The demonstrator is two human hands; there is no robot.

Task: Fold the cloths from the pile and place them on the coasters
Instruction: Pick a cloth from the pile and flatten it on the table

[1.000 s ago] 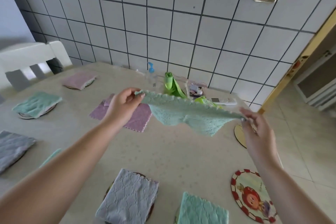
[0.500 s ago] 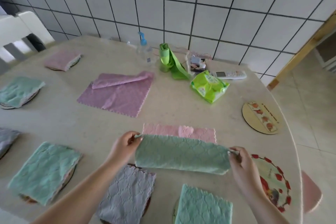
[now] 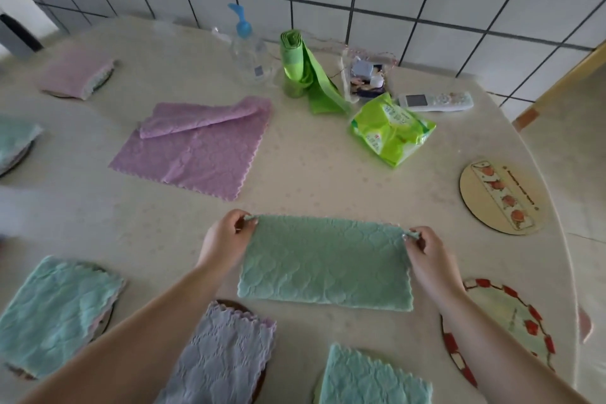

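Observation:
A green cloth (image 3: 324, 261), folded in half into a long rectangle, lies flat on the table (image 3: 311, 174) in front of me. My left hand (image 3: 226, 238) pinches its far left corner and my right hand (image 3: 426, 248) pinches its far right corner. Beyond it a purple cloth (image 3: 196, 151) lies spread with one edge turned over. Two bare coasters sit at the right: a wooden one (image 3: 501, 197) and a red-rimmed one (image 3: 505, 325). Folded cloths rest on coasters near me: grey (image 3: 223, 354), teal (image 3: 370, 377), teal at left (image 3: 55, 311).
At the back stand a clear pump bottle (image 3: 249, 52), a roll of green bags (image 3: 301, 72), a green wipes packet (image 3: 390, 131), a remote (image 3: 436, 102) and a small clear box (image 3: 367, 75). A folded pink cloth (image 3: 77, 70) sits far left. The tiled wall is behind.
The green cloth came down from the air and now lies folded in half flat on the table, covering its pink side. Both hands kept hold of its corners; my view tilted down.

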